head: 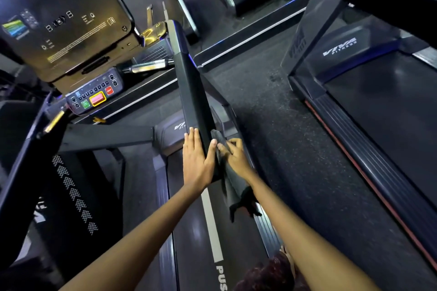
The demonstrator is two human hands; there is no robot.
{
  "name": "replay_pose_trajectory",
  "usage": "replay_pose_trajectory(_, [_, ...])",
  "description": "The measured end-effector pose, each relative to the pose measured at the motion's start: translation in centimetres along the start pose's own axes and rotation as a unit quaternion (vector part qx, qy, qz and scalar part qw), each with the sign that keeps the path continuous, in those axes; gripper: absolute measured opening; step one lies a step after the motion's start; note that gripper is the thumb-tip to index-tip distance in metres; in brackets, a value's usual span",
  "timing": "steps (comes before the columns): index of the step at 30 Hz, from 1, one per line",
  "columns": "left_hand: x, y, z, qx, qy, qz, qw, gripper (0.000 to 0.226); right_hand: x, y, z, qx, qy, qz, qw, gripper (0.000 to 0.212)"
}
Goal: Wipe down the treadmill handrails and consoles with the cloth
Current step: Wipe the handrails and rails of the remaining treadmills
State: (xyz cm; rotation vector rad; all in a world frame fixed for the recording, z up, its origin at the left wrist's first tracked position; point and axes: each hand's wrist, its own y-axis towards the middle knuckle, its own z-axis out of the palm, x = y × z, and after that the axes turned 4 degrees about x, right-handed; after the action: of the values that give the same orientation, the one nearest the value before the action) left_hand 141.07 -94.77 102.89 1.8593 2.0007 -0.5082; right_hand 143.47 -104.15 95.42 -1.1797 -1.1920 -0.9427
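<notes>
The dark grey cloth (233, 186) lies draped along the right side of the long black padded handrail (192, 92) of the near treadmill, its loose end hanging down below the rail's near tip. The right hand (234, 156) presses the cloth against the rail's right face, its fingers bent and spread over the fabric, seemingly pinching a fold of it, though the dim light makes the grip hard to read. The left hand (197, 160) lies flat on the rail's left face with fingers straight and together, thumb reaching over the top edge, so the two hands sandwich the near end of the rail.

Far left of the rail stands the glossy black console screen (63, 14), and below it the button panel (94, 92) with a red, a green and a yellow-framed pink key. The black running belt (142, 196) lies below the arms. A second treadmill (378, 101) with a white logo stands to the right, across a strip of speckled dark floor (272, 113).
</notes>
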Motion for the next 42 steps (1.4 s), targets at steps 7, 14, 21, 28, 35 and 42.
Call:
replay_pose_trajectory(7, [-0.2, -0.1, 0.0, 0.005, 0.002, -0.01, 1.0, 0.069, -0.6, -1.6, 0.4, -0.045, 0.005, -0.032, 0.998, 0.037])
replay_pose_trajectory(14, [-0.3, -0.1, 0.1, -0.006, 0.003, -0.008, 1.0, 0.068, 1.1, 2.2, -0.6, -0.052, 0.007, -0.076, 0.996, 0.036])
replay_pose_trajectory(21, [0.2, 0.5, 0.4, -0.025, -0.011, -0.014, 1.0, 0.068, -2.4, 2.8, -0.3, 0.027, 0.033, -0.117, 0.992, 0.041])
replay_pose_trajectory(28, [0.6, 1.7, 0.9, -0.053, -0.032, -0.012, 0.998, 0.057, -4.9, 3.0, -0.5, 0.019, -0.009, -0.275, 0.961, 0.037])
replay_pose_trajectory(35, [-0.6, 0.5, 0.9, -0.053, -0.033, -0.053, 0.997, 0.05, -6.3, 0.2, -0.4, 0.021, 0.013, -0.322, 0.946, 0.063])
replay_pose_trajectory(42, [-1.3, 0.3, 0.9, -0.081, -0.045, -0.061, 0.994, 0.044, -3.0, 3.3, -0.7, -0.007, -0.026, -0.346, 0.938, 0.049])
